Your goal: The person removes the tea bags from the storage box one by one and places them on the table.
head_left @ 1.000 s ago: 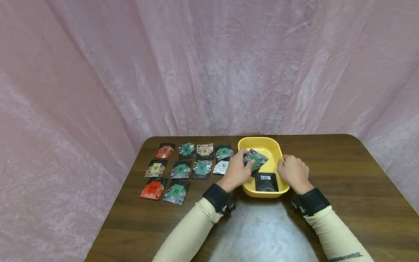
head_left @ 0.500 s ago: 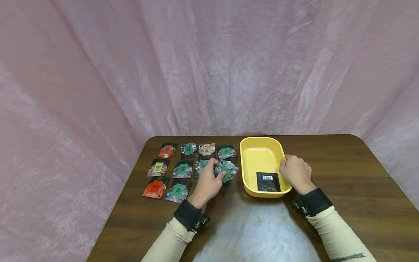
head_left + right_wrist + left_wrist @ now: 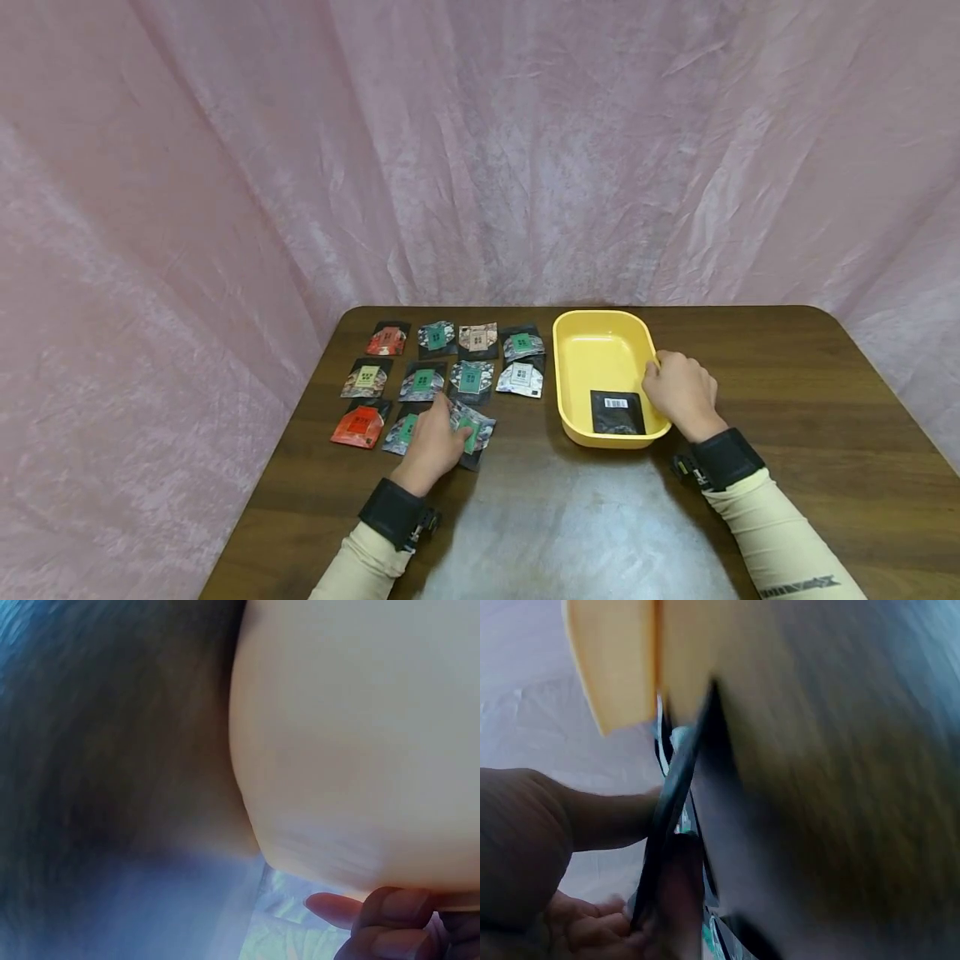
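My left hand pinches a small flat sachet with a green label, low over the table at the right end of the front row. In the left wrist view that sachet appears edge-on between thumb and fingers, close to the tabletop. With my right hand I grip the right rim of a yellow plastic basin. One black sachet lies inside it, barcode side up. The basin's outer wall fills much of the right wrist view, with curled fingertips at its edge.
Several sachets lie in rows left of the basin, among them a red one, a yellow-labelled one and a white one. Brown wooden table surrounds them. A pink curtain hangs behind.
My left hand has carried the green-labelled sachet out of the basin, leftward and toward me, to the front row. The right hand stays on the basin's rim.
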